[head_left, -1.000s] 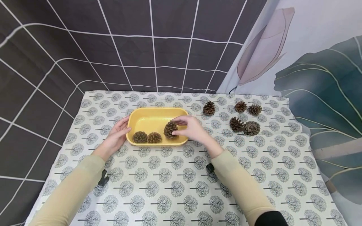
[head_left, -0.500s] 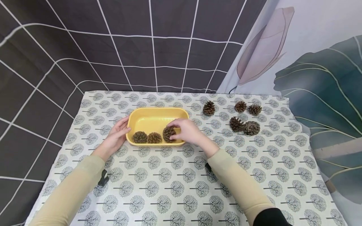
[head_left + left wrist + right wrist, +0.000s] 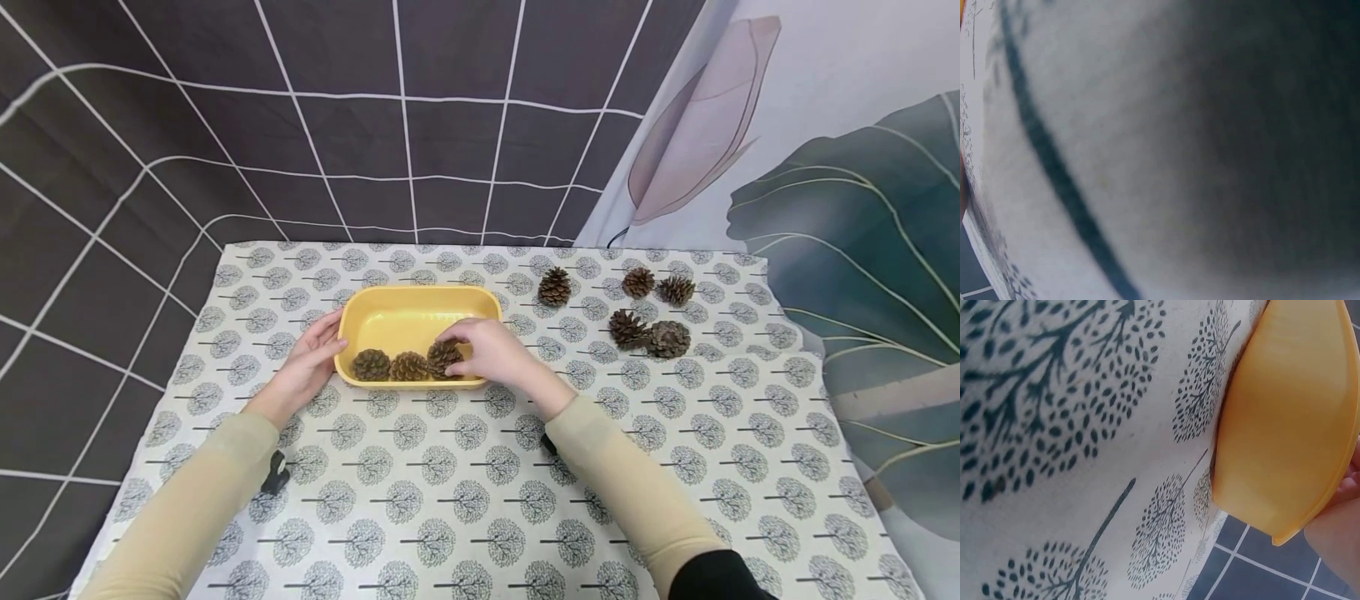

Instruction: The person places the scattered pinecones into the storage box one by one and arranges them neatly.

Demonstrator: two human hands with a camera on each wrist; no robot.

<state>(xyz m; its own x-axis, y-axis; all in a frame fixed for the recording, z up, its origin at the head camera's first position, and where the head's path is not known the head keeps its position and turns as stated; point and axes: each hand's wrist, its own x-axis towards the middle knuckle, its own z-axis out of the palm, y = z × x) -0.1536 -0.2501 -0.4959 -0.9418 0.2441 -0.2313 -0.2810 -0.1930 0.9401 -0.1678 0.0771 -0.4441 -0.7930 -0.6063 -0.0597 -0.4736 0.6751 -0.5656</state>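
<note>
Right hand point(image 3: 491, 354) pinches brown scaly pine cone point(image 3: 442, 357) w/ fingertips inside shallow yellow plastic tray point(image 3: 408, 310), left hand point(image 3: 307, 360) flat & relaxed against tray's end; cone prob. light, stiff, brittle-scaled — best held round its body.

The left wrist view shows only blurred tablecloth point(image 3: 1147, 125).

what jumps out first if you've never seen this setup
The yellow tray in the middle of the tree-print tablecloth draws the eye, with three pine cones in a row along its near side. The right hand grips the rightmost cone while the left hand rests on the tray's left end. Five loose cones lie to the right.
</note>
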